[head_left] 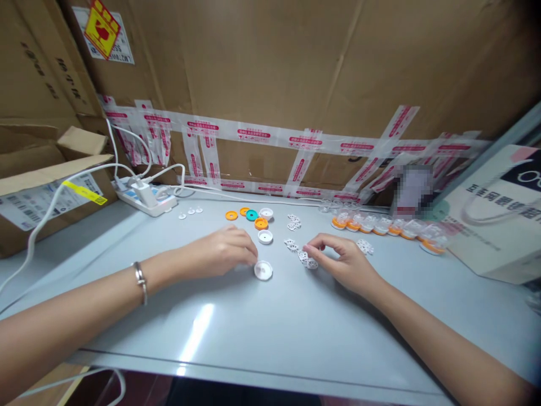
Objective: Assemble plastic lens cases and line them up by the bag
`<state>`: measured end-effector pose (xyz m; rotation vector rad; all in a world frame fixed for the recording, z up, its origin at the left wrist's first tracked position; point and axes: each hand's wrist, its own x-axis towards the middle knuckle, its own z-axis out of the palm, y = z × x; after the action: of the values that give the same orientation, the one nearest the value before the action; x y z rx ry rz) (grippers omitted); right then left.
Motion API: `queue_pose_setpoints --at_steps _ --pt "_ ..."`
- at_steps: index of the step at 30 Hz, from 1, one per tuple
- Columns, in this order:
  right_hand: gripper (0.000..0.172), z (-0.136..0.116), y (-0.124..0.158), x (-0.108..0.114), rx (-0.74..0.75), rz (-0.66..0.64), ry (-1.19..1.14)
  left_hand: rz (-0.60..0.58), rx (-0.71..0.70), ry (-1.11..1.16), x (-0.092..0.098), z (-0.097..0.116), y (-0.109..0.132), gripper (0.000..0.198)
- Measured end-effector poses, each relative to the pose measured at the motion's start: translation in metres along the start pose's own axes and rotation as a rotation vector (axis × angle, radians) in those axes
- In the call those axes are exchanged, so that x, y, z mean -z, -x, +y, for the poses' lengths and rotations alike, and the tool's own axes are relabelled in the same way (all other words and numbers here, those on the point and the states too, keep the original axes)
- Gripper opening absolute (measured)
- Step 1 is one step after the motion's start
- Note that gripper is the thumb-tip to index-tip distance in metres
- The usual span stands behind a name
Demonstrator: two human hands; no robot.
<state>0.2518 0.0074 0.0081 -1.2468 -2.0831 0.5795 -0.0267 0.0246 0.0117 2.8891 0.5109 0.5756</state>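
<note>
My left hand (230, 248) reaches in from the left, fingers curled together, with its fingertips at the rim of a shallow white round cap (264, 270). The thumb is mostly hidden behind the fingers. On the right, my right hand (344, 262) pinches thumb and forefinger at a small white openwork piece (302, 256) in a little cluster on the table. More white openwork pieces (294, 222) lie beyond it, and others (365, 246) sit behind that hand. Past the cap are another white cap (265, 237), an orange cap (261, 224) and a teal cap (252, 215).
Clear domed pieces with orange or white bases (367, 224) stand in a row at the back right. Small white stemmed parts (191, 211) and a power strip (146, 197) lie back left. Cardboard boxes (270, 67) wall the grey table (236, 332); a white box (494, 220) leans right.
</note>
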Motion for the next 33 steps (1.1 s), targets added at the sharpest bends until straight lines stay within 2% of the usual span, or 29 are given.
queue_pose_setpoints --at_steps 1,3,4,6,8,9,11,14,18,20,27,33 --pt "0.024 -0.001 0.001 0.000 0.007 0.003 -0.004 0.045 0.033 0.032 0.011 -0.003 0.002 0.027" --pt "0.024 -0.005 0.002 0.000 0.015 0.005 -0.007 0.091 0.208 0.039 0.035 -0.014 0.011 0.022" --pt "0.023 -0.008 0.002 -0.002 0.019 0.000 -0.007 0.048 0.306 0.030 0.046 -0.021 0.018 0.020" --pt "0.020 -0.015 0.003 -0.006 0.049 -0.037 -0.009 -0.119 0.495 0.027 0.063 -0.037 0.035 0.017" --pt "0.016 -0.024 0.004 -0.014 0.107 -0.104 -0.005 -0.308 0.652 0.037 0.071 -0.054 0.053 0.017" --pt "0.013 -0.028 0.004 -0.020 0.133 -0.143 0.002 -0.361 0.691 0.054 0.073 -0.061 0.062 0.017" --pt "0.012 -0.035 0.003 -0.032 0.152 -0.211 0.032 -0.426 0.723 0.109 0.073 -0.073 0.076 0.017" --pt "0.021 -0.041 0.000 -0.048 0.115 -0.258 0.080 -0.436 0.747 0.168 0.071 -0.081 0.088 0.018" --pt "0.040 -0.043 -0.006 -0.059 0.046 -0.233 0.113 -0.439 0.736 0.221 0.069 -0.076 0.086 0.017" --pt "0.043 -0.041 -0.008 -0.061 0.016 -0.221 0.109 -0.451 0.727 0.238 0.066 -0.073 0.083 0.016" --pt "0.025 -0.034 -0.009 -0.066 -0.005 -0.220 0.064 -0.458 0.722 0.238 0.058 -0.072 0.079 0.012" --pt "0.022 -0.031 -0.008 -0.069 -0.013 -0.182 0.043 -0.420 0.735 0.194 0.059 -0.075 0.083 0.015"
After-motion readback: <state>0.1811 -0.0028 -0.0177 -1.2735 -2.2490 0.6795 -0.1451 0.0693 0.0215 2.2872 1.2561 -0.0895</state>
